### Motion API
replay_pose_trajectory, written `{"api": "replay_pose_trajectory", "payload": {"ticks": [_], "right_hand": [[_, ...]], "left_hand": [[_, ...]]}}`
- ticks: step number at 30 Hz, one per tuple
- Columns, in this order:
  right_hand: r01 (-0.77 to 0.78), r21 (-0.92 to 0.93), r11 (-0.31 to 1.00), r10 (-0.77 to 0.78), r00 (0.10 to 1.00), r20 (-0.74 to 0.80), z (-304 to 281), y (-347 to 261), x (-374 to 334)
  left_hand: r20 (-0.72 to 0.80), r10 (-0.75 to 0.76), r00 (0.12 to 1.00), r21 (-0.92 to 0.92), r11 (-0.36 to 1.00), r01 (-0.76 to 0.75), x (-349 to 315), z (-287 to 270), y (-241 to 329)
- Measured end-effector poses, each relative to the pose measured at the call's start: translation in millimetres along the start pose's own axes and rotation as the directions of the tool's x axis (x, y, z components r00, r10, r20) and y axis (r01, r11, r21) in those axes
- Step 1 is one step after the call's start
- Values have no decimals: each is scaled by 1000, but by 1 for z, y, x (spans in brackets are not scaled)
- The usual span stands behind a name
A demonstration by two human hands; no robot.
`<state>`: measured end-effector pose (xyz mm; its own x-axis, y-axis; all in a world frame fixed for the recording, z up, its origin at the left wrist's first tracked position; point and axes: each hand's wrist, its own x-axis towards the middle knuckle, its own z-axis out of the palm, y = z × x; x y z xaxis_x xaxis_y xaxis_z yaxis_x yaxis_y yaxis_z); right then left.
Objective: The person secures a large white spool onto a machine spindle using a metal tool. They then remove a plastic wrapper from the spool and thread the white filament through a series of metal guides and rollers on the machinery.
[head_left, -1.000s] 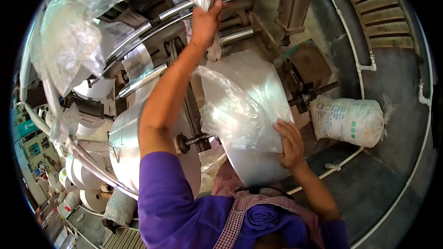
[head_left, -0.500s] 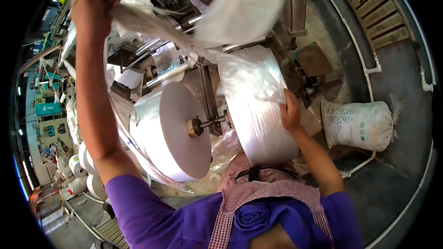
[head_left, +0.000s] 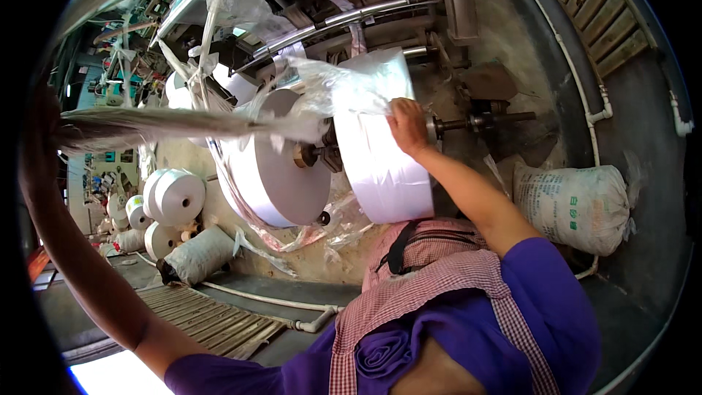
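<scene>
A rough workshop in daylight. The concrete floor (head_left: 643,278) is grey and stained, with a white pipe (head_left: 585,95) running along it on the right beside a slatted wooden grating (head_left: 607,22). A full white woven sack (head_left: 574,205) lies on its side near that pipe. On the left, another wooden grating (head_left: 205,318) sits beside a second pipe (head_left: 278,301), with a grey sack (head_left: 197,254) and several white rolls (head_left: 172,197) stacked behind it. Shiny metal bars (head_left: 351,16) of a machine cross the top.
</scene>
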<state>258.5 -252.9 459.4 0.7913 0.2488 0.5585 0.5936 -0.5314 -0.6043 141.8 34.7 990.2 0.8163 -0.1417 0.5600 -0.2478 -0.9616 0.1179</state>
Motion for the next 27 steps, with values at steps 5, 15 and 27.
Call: {"api": "replay_pose_trajectory", "payload": {"ticks": [5,15,27], "right_hand": [[63,-30,998,-61,997,55,-7,-2,-24],[103,-6,995,-102,993,60,-20,-24,-39],[-480,823,302,386,851,355,-17,-1,4]], "left_hand": [[-61,-494,868,-224,854,470,-30,48,46],[381,-748,543,-433,375,820,-185,196,124],[684,-473,556,-594,81,801,-295,452,97]]}}
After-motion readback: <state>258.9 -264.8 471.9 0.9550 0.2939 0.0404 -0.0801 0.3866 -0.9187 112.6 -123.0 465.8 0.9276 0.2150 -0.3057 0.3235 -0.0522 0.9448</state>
